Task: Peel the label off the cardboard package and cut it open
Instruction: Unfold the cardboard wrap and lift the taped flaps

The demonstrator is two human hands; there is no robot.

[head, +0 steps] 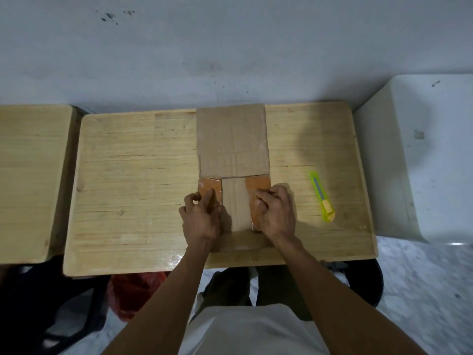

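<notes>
Pale grey wall (230, 47) behind, speckled floor (422, 290) below; a light wooden table (128, 175) fills the middle of the head view.

Left hand (201, 216): fingers curled, fingertips pressing on the left orange-brown flap (208, 187) of the cardboard package (231, 139). Cannot tell whether it pinches the flap edge or only presses it.

Right hand (277, 213): fingers curled over the right orange-brown flap (258, 184), knuckles up, gripping or pressing the flap; the contact under the fingers is hidden.

Between the 2 hands a plain brown cardboard strip (235, 201) runs toward the person. Glossy tape shows along the flap edges.

Package lies flat at table centre, its far end reaching the table's back edge and its near end under the wrists. Far panel closed, with faint creases.

Yellow-green utility knife (323, 198) lies on the table right of the package, well apart from the right hand, untouched, blade end pointing away from the person.

2nd wooden table (30, 175) stands just beside the left edge. White block (422, 149) stands at right. Red bag (133, 290) and dark bag (51, 303) on the floor under the table.
</notes>
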